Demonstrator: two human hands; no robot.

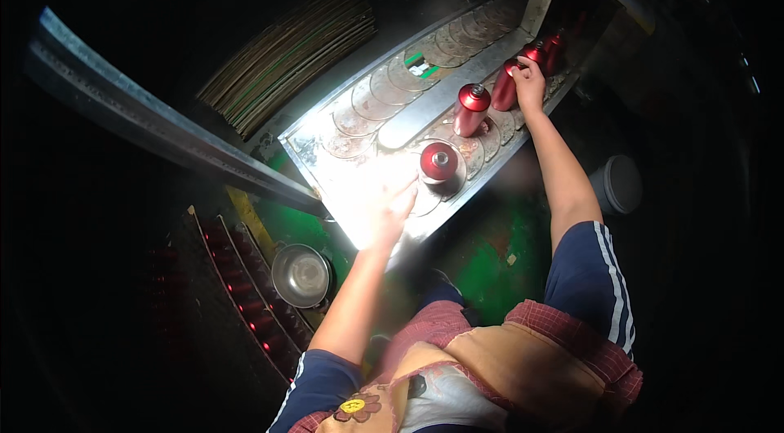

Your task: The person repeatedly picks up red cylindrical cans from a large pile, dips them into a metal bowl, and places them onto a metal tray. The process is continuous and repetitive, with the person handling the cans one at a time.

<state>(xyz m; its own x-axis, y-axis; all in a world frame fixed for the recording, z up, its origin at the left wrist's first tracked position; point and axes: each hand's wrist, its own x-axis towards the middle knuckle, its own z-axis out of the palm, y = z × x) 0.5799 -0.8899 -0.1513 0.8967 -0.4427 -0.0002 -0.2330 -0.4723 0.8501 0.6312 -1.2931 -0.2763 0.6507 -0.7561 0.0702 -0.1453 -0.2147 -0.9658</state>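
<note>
- Right hand (532, 88): thumb and fingers pinch the neck of the far red bottle (504, 95), at 2 o'clock from the view's centre.
- Left hand (398, 200): washed out by glare; grip cannot be determined. The near red bottle (438, 162) stands just beside it, toward 1 o'clock.
- Middle red bottle (471, 118): stands between these two on the metal bench (441, 95).
- Steel bowl (301, 275): 8 o'clock from the left hand.
</note>
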